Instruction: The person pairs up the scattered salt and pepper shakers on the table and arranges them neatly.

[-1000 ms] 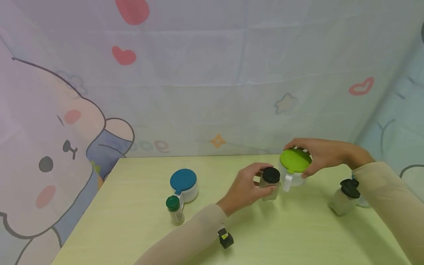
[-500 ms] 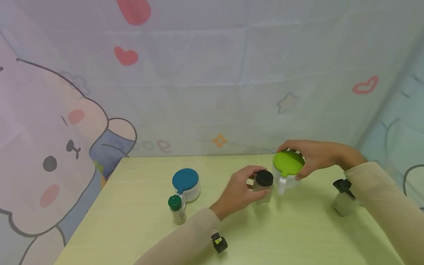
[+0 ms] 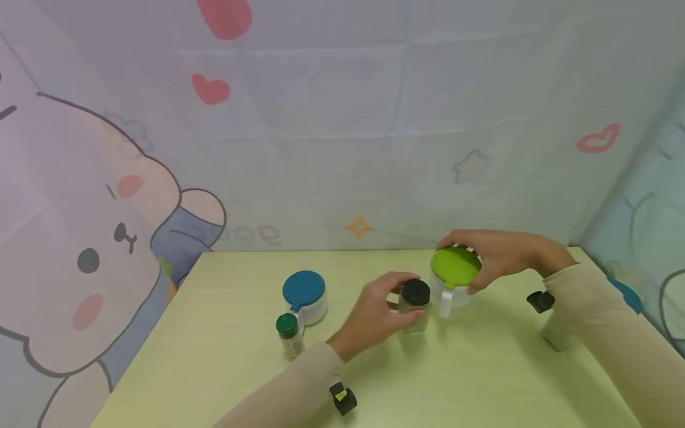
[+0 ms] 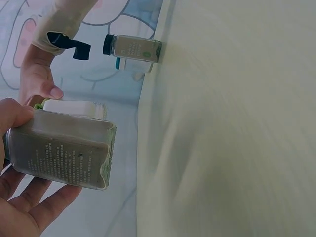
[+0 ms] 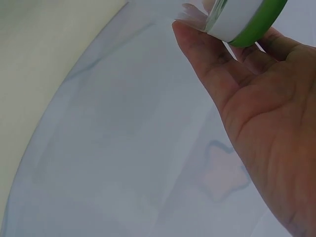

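Observation:
My left hand (image 3: 371, 312) grips a square clear jar (image 4: 61, 150) with a black lid (image 3: 415, 292); grey-brown powder fills most of it. Fingers and thumb wrap its sides, and the left wrist view shows its printed face and base. Right beside it, my right hand (image 3: 500, 252) holds a white seasoning pot (image 3: 448, 300) from above, thumb and fingers around its green lid (image 3: 456, 266). The pot's white handle points toward the front of the table. In the right wrist view only part of the pot (image 5: 239, 19) shows, at the top edge.
A blue-lidded white pot (image 3: 304, 291) stands at the left, with a small green-capped shaker (image 3: 291, 339) before it. At the right, my sleeve partly covers another square jar (image 3: 558, 334) and a blue-lidded container (image 3: 627, 295). A printed curtain (image 3: 332, 148) hangs behind the table.
Both hands have moved left together, carrying the black-lidded jar and the green-lidded pot. The view has shifted slightly; the other containers keep their places.

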### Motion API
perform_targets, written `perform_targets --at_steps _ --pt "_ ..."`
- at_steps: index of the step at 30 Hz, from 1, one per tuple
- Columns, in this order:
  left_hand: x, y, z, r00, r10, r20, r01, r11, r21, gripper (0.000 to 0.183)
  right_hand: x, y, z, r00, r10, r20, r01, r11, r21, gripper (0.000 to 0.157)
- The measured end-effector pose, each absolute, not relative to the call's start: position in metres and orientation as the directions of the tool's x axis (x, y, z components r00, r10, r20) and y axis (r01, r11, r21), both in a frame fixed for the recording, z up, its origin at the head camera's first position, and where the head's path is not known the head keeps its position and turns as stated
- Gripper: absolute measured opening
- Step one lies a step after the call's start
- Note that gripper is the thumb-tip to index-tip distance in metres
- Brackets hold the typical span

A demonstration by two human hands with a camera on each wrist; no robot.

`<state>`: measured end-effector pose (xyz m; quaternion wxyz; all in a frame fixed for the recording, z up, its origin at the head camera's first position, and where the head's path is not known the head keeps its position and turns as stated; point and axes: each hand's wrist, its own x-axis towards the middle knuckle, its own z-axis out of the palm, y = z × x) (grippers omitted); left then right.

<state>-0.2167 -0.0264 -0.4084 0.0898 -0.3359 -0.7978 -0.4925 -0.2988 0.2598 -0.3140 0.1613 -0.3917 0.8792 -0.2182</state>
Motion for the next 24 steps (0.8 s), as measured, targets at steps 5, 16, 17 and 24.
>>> perform_targets --at_steps 5,16,17,24 --pt "-0.214 -0.035 -0.409 -0.774 0.439 0.457 0.604 0.293 0.741 0.053 -0.302 0.254 -0.318 -0.625 -0.773 -0.111 -0.628 0.582 -0.516 0.078" --pt "-0.208 -0.049 -0.414 -0.798 0.415 0.438 0.576 0.308 0.757 0.055 -0.308 0.241 -0.325 -0.607 -0.788 -0.105 -0.655 0.57 -0.496 0.08" --pt "-0.207 -0.05 -0.415 -0.799 0.412 0.439 0.575 0.308 0.758 0.055 -0.308 0.24 -0.325 -0.607 -0.788 -0.104 -0.657 0.571 -0.492 0.08" --pt "-0.205 -0.058 -0.418 -0.811 0.394 0.434 0.563 0.32 0.762 0.056 -0.311 0.232 -0.33 -0.598 -0.797 -0.086 -0.674 0.558 -0.485 0.081"
